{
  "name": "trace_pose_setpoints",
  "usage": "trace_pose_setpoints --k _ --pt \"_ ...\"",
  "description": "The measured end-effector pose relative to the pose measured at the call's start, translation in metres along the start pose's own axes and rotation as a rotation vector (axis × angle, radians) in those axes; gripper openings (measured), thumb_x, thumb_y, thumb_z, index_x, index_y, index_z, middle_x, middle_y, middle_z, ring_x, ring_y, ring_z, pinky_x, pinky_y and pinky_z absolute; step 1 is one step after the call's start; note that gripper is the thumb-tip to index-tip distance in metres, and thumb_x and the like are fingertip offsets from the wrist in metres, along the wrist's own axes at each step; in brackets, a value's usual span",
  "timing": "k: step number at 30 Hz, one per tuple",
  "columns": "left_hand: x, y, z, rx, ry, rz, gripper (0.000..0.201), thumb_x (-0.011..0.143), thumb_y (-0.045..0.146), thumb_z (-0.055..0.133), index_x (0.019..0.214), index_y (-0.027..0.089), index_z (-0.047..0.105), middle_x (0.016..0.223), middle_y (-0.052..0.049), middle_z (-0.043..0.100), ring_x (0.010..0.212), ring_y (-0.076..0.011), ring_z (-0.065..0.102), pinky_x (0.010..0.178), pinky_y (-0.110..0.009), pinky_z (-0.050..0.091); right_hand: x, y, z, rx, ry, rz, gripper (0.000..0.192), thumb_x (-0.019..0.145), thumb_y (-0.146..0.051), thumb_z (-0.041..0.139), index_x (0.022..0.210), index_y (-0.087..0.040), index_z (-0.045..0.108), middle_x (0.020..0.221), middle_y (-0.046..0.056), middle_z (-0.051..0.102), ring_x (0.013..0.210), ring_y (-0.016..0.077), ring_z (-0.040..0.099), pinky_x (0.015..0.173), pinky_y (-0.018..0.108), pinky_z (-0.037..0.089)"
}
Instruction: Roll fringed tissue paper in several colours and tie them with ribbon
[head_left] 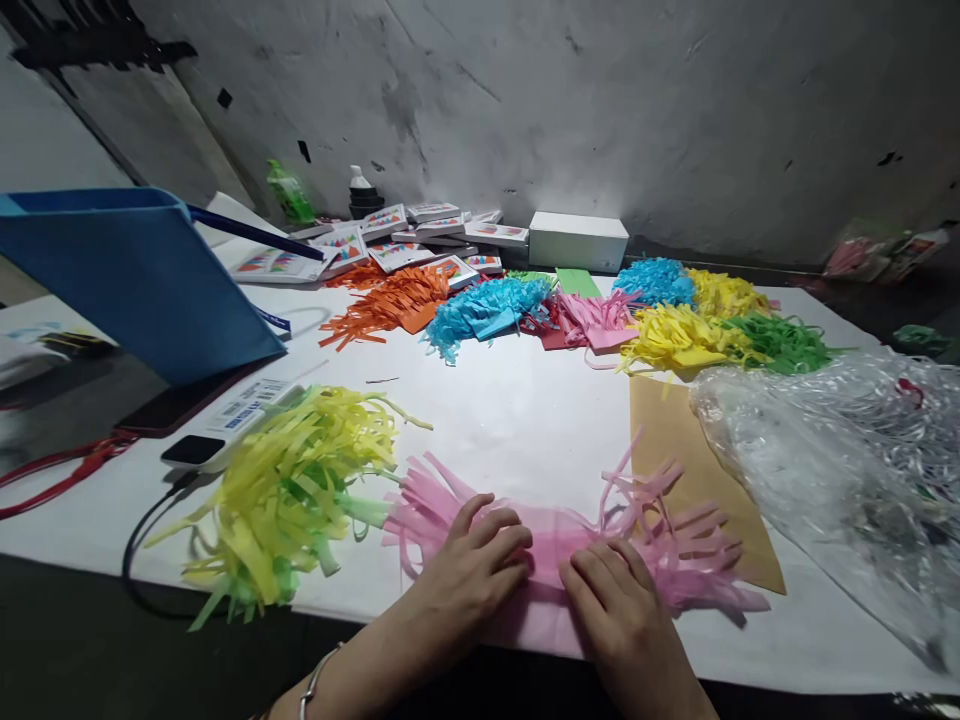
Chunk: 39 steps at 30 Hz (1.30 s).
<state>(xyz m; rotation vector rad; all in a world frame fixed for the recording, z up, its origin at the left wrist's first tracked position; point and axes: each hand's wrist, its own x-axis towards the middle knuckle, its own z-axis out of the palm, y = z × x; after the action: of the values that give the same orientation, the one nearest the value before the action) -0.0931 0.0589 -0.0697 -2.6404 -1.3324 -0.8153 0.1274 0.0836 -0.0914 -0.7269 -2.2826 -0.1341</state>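
A sheet of pink tissue paper (555,525), cut into fringe at both ends, lies across the near edge of the white-covered table (525,430). My left hand (480,560) is closed, its fingers curled down onto the left part of the plain middle band. On the right part of that band, my right hand (615,590) presses with bent fingers held together. The thumbs are mostly hidden. Left of the pink sheet, a heap of yellow and green tissue tassels (300,480) touches its fringe.
Orange (397,300), blue (491,310) and yellow tassels (682,335) lie along the back, before printed boxes (367,245) and a white box (577,240). A brown paper piece (675,430) and clear plastic bag (810,470) lie right. A blue holder (142,280) and cabled device (199,450) stand left.
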Motion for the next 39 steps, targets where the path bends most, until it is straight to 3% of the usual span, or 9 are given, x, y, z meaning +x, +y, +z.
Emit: trace_pose_setpoints --k 5,10,13,16,20,23,27,32,39 --pt "-0.002 -0.001 0.003 -0.046 -0.097 -0.212 0.013 0.095 0.011 0.058 0.086 0.019 0.064 0.098 -0.002 0.069 0.096 -0.0210 0.056 0.098 -0.043 0.035 -0.003 0.008 0.004 0.111 -0.063 0.229 0.036 0.106 -0.023 0.034 0.086 -0.021 0.064 0.085 0.002 0.065 0.086 0.0199 0.056 0.097 0.041 0.036" --pt "0.015 0.005 0.004 0.043 -0.248 -0.425 0.018 0.093 0.014 0.056 0.080 0.015 0.068 0.096 -0.008 0.068 0.093 -0.0266 0.058 0.088 -0.048 0.042 0.010 0.017 0.015 -0.127 -0.189 0.380 0.041 0.104 -0.030 0.034 0.071 -0.022 0.057 0.072 0.005 0.059 0.077 0.0252 0.051 0.086 0.047 0.036" --pt "0.026 0.005 0.004 0.119 -0.345 -0.487 0.017 0.091 0.016 0.059 0.079 0.015 0.071 0.095 -0.009 0.069 0.093 -0.0291 0.059 0.085 -0.050 0.044 0.019 0.015 0.012 -0.174 -0.172 0.410 0.034 0.102 -0.026 0.039 0.075 -0.021 0.059 0.077 0.007 0.061 0.082 0.0279 0.053 0.089 0.051 0.034" --pt "0.030 0.004 0.005 0.142 -0.368 -0.485 0.015 0.088 0.016 0.063 0.076 0.016 0.072 0.094 -0.008 0.069 0.092 -0.0296 0.060 0.083 -0.049 0.046 0.022 0.010 0.007 -0.050 -0.104 0.273 0.023 0.100 -0.023 0.044 0.088 -0.020 0.063 0.089 0.006 0.064 0.091 0.0255 0.055 0.099 0.050 0.030" --pt "0.023 0.000 0.007 0.100 -0.277 -0.454 0.006 0.085 0.022 0.070 0.084 0.016 0.071 0.095 -0.009 0.069 0.093 -0.0295 0.060 0.087 -0.052 0.046 0.015 0.007 0.007 0.055 -0.120 0.065 0.021 0.099 -0.014 0.046 0.088 -0.020 0.062 0.078 0.001 0.062 0.081 0.0186 0.053 0.096 0.041 0.030" --pt "0.015 -0.001 0.010 0.051 -0.064 -0.319 0.028 0.083 0.027 0.076 0.108 0.020 0.068 0.117 -0.011 0.067 0.108 -0.0302 0.058 0.104 -0.060 0.035 0.012 0.006 0.009 0.088 -0.070 0.115 0.023 0.100 -0.012 0.046 0.085 -0.019 0.062 0.076 0.001 0.062 0.076 0.0171 0.052 0.093 0.039 0.031" --pt "0.010 0.002 0.014 0.028 0.110 -0.124 0.008 0.095 0.018 0.063 0.094 0.024 0.068 0.115 -0.004 0.070 0.114 -0.0232 0.056 0.118 -0.055 0.019 0.018 -0.001 0.009 0.124 -0.019 0.166 0.021 0.103 -0.022 0.046 0.095 -0.019 0.064 0.083 0.003 0.065 0.080 0.0181 0.056 0.094 0.039 0.031" --pt "0.009 -0.001 0.015 -0.028 0.087 -0.072 0.017 0.096 0.014 0.060 0.081 0.020 0.065 0.097 -0.001 0.070 0.101 -0.0195 0.057 0.117 -0.049 0.024 0.017 0.000 0.004 0.045 -0.077 0.044 0.044 0.106 -0.015 0.026 0.081 -0.018 0.062 0.072 0.002 0.060 0.073 0.0170 0.052 0.091 0.038 0.032" --pt "-0.003 -0.002 0.002 -0.134 -0.081 -0.179 0.013 0.090 0.011 0.066 0.089 0.024 0.067 0.099 0.000 0.068 0.106 -0.0219 0.056 0.106 -0.045 0.029 -0.007 0.013 -0.010 0.164 -0.004 0.166 0.028 0.105 -0.023 0.041 0.097 -0.020 0.067 0.095 0.003 0.070 0.099 0.0207 0.058 0.107 0.043 0.029"
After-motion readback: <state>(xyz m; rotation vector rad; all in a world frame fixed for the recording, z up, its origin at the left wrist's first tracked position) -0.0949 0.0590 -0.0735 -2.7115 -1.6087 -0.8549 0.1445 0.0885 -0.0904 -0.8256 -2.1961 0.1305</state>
